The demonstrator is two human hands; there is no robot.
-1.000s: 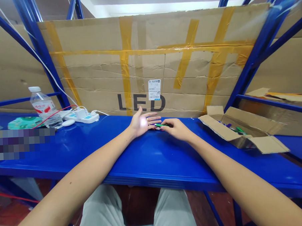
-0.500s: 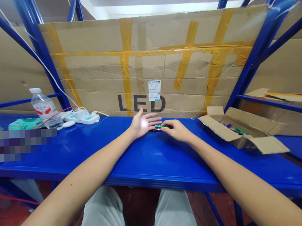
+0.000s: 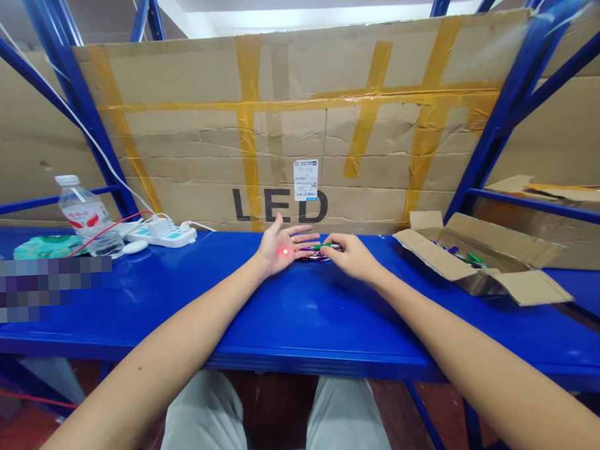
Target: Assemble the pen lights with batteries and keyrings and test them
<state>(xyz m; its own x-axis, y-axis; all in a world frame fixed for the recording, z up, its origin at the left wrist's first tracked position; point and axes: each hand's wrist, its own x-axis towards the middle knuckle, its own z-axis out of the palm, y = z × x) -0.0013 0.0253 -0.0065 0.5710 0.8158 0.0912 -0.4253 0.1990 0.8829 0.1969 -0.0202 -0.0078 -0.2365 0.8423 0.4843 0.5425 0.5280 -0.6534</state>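
Note:
My left hand (image 3: 277,248) is open, palm up above the table, its fingers stretched towards the right, a ring on one finger. A red dot with a bright centre glows on its palm. Between thumb and fingers, my right hand (image 3: 354,256) grips a slim green laser pointer (image 3: 323,246) aimed left at that palm. Beneath and beside the fingertips lie several shiny reddish and dark pen-shaped items (image 3: 317,256), partly hidden by both hands.
On the right stands an open cardboard box (image 3: 443,260) holding green and blue pen-like pieces. A water bottle (image 3: 88,214), a green packet (image 3: 45,247) and a white power strip (image 3: 166,236) are on the left of the blue table (image 3: 304,324). Tall taped cardboard (image 3: 187,144) stands behind.
The light on my left palm has turned from a broad white spot to a small red dot. My right hand has shifted slightly; the left hand stays almost still.

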